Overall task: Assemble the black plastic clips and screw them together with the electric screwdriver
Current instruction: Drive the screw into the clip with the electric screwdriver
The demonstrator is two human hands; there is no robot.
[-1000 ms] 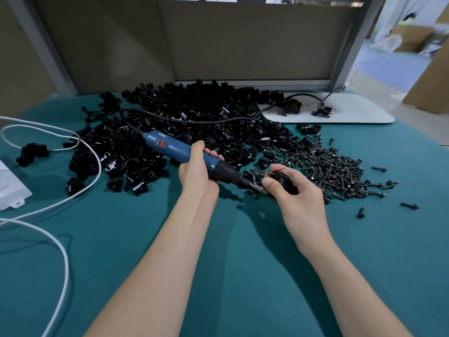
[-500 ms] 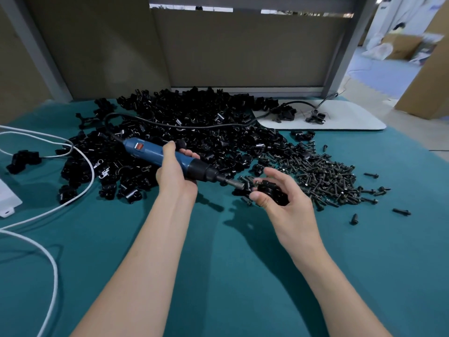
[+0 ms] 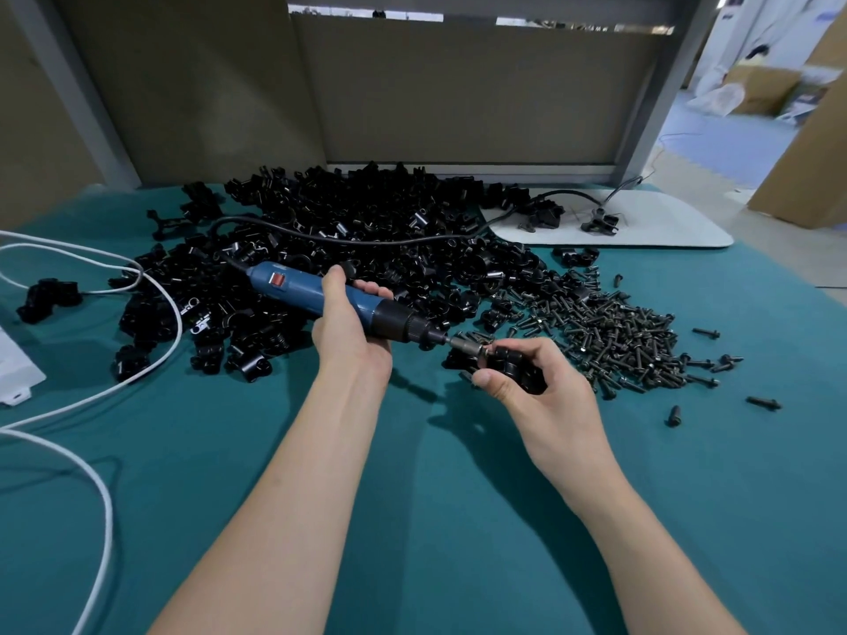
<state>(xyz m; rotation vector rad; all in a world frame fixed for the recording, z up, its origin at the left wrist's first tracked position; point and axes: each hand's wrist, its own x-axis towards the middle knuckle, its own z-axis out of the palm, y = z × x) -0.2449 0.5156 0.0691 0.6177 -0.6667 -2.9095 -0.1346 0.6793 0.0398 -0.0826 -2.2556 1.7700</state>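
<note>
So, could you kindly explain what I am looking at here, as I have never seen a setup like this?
There is no machine here, only a person's two bare hands. The view comes from a wide-angle camera worn on the person's head, looking forward and down, so the arms reach in from the bottom edge.

The left hand grips a blue electric screwdriver, with its black cord trailing back over the pile. The right hand holds a black plastic clip in its fingers, and the screwdriver's tip points into that clip.

The table is covered with a teal cloth. On it lie a big heap of clips, a pile of dark screws to the right, a white cable on the left and a white board at the back.
</note>
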